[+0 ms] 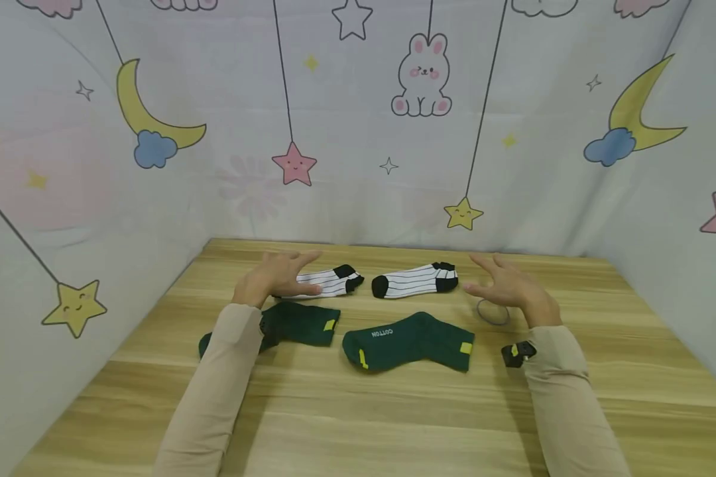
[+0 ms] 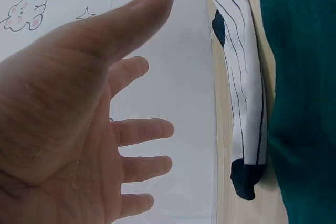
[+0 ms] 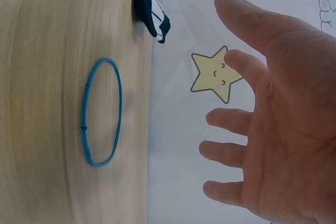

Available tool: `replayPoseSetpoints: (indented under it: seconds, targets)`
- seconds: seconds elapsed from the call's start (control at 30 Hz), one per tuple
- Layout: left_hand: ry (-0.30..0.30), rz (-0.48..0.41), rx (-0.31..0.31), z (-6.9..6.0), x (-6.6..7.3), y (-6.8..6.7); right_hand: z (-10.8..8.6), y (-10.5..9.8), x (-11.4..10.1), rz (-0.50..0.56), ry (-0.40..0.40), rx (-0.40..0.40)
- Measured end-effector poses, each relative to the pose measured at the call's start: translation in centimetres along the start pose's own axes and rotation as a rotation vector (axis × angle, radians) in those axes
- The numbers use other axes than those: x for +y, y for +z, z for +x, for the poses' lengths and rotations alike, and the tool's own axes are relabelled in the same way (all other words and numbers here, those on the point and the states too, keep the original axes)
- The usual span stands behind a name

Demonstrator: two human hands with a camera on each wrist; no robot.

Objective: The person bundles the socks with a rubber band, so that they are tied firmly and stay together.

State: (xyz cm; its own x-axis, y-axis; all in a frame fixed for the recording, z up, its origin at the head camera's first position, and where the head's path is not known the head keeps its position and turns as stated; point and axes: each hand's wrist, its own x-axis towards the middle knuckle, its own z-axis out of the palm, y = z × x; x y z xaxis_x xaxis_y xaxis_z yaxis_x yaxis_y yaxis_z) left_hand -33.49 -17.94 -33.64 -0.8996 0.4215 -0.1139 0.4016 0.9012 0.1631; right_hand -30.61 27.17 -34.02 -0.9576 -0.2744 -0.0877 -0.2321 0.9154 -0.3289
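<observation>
Facing a printed curtain [image 1: 358, 132] across a wood table [image 1: 358, 424]. Counting four socks lying flat and singly in two rows on that wood: in the far row, the left striped sock [image 1: 329, 285], partly hiding behind the left hand [image 1: 274, 277], and the right striped sock [image 1: 416, 281]; in the near row, the left green sock [image 1: 303, 324], running behind a sleeve [image 1: 215, 387], and the right green sock [image 1: 407, 344], lying whole in view.

Judging progress by this layout: finding both pairs spread out by row, but seeing none stacked, lifted or held; so, probably leaving any handling beyond this undone. Showing the left hand with straight, parted fingers and a wide thumb, hovering near its striped sock, gripping and touching nothing visible. Showing the right hand [image 1: 510, 285] likewise stretched wide and holding nothing, hovering near the right striped sock and a thin band [image 3: 84, 121].
</observation>
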Motion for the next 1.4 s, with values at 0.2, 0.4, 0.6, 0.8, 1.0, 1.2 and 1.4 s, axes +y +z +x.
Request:
replayPoseSetpoints:
  seconds: [0.2, 0.4, 0.6, 0.8, 1.0, 1.2, 1.4]
  targets:
    - [-0.005, -0.028, -0.042, -0.1, 0.1, -0.4, 0.3, 0.0, -0.2, 0.053, -0.063, 0.011]
    - [0.019, -0.085, -0.087, -0.4, -0.1, -1.0, 0.3, 0.1, -0.6, 0.073, -0.139, 0.019]
    - [0.048, -0.156, -0.151, -0.8, -0.4, -1.7, 0.4, -0.5, -1.3, 0.081, -0.186, 0.027]
    - [0.056, -0.193, -0.170, -1.3, -0.8, -2.1, 0.9, -1.0, -2.5, 0.082, -0.179, -0.002]
    - [0.069, -0.193, -0.164, -2.0, -1.1, -2.0, 1.5, -1.0, -3.3, 0.083, -0.194, -0.022]
    - [0.032, -0.176, -0.196, -2.6, -1.3, -1.8, 2.0, -0.8, -4.2, 0.061, -0.206, -0.009]
    - [0.044, -0.180, -0.217, -3.5, -1.5, -1.9, 2.6, -0.1, -4.8, 0.063, -0.259, -0.019]
